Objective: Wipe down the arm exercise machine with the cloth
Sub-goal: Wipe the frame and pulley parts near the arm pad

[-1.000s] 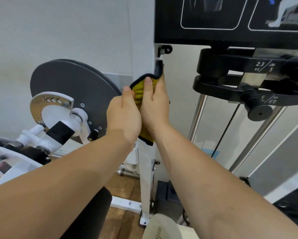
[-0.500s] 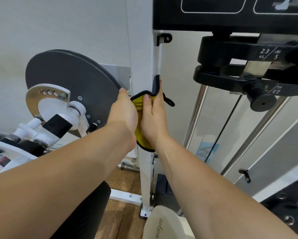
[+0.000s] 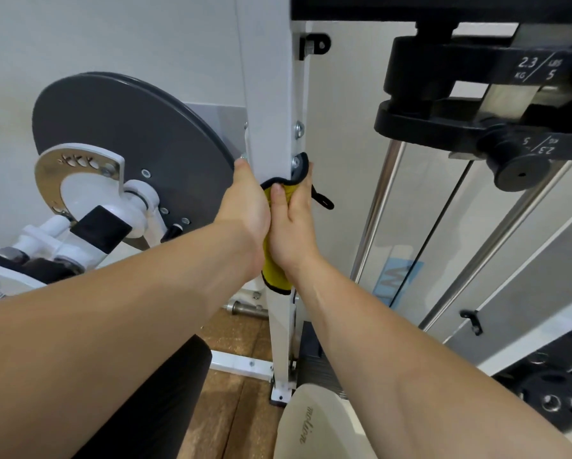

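Wiping the machine's white upright (image 3: 271, 94) is, I judge, the step in hand. I have the yellow cloth (image 3: 275, 263) wrapped round it at mid-height, with my left hand (image 3: 245, 210) and right hand (image 3: 293, 226) curled tight on the cloth from either side. Next I'd slide both hands along the upright with an even squeeze, minding the bolts (image 3: 298, 129) on its right edge.

One wide-angle camera worn on my head; it faces forward and down; the white upright post (image 3: 270, 94) stands close ahead; wooden floor (image 3: 236, 422) fills the lower edge.
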